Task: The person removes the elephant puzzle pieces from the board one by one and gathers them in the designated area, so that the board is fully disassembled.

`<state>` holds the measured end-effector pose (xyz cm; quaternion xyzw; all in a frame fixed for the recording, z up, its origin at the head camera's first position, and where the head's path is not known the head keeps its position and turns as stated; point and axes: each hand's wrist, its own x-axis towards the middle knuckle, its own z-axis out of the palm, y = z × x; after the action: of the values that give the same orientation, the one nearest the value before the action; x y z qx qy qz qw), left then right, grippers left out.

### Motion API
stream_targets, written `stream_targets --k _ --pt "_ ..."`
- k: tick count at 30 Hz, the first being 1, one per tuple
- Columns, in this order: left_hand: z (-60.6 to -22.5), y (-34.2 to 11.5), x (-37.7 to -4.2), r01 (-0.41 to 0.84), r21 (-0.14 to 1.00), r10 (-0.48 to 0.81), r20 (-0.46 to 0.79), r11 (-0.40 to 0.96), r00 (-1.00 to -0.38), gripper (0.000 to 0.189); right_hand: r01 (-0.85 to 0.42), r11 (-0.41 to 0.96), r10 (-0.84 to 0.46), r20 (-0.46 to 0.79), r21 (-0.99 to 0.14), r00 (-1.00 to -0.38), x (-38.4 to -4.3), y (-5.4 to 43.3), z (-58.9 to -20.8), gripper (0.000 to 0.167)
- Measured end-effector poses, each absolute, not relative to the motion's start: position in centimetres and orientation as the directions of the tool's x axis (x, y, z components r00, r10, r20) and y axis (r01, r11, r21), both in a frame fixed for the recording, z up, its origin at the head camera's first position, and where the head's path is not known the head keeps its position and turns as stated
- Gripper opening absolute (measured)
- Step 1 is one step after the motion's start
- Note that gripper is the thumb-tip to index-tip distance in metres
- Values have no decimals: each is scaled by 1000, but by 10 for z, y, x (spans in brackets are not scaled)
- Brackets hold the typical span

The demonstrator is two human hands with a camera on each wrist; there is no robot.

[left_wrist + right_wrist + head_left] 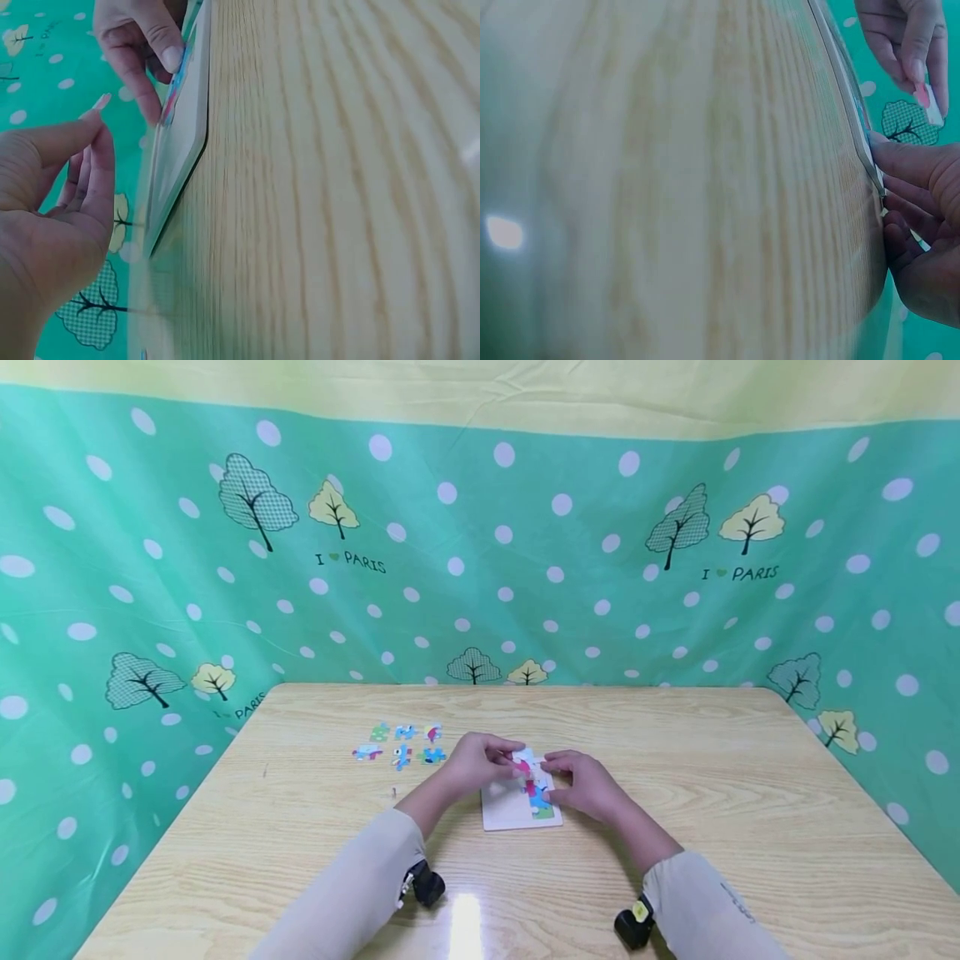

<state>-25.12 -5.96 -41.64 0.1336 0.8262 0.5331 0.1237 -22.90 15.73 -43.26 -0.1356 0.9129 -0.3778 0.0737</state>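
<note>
My left hand (474,763) pinches a small white and pink jigsaw piece (925,99) between thumb and fingers, above the far part of a puzzle tray. The white puzzle tray (504,810) lies flat on the table, with colourful pieces (539,799) fitted along its right side. At the tray's right edge is my right hand (588,785), its thumb resting on the fitted pieces and its forefinger reaching to the upper right part. In the right wrist view, the other fingers of this hand bend loosely beside the tray edge. The tray's far left corner is hidden behind my left hand.
Several loose jigsaw pieces (403,755) lie in two rows left of the tray. A tiny dark object or mark (393,792) is nearer to my left forearm. Behind the wooden table (712,777) hangs a green dotted cloth (480,577).
</note>
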Motion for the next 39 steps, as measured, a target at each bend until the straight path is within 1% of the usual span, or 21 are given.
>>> stream_targets --k 19,23,30,39 --pt "-403 -90 -241 73 959 369 -35 275 -929 40 -162 681 -282 -52 -714 -958 -229 156 -432 45" --pt "-401 -98 -239 74 962 363 -27 261 -932 40 -164 680 -280 -47 -715 -959 -228 155 -432 45" --pt "-397 -113 -237 35 969 338 -52 246 -940 41 -170 682 -281 -40 -712 -959 -228 154 -433 45" --pt "-389 -130 -235 34 975 323 -40 219 -946 42 -164 677 -270 -35 -717 -962 -227 155 -434 45"
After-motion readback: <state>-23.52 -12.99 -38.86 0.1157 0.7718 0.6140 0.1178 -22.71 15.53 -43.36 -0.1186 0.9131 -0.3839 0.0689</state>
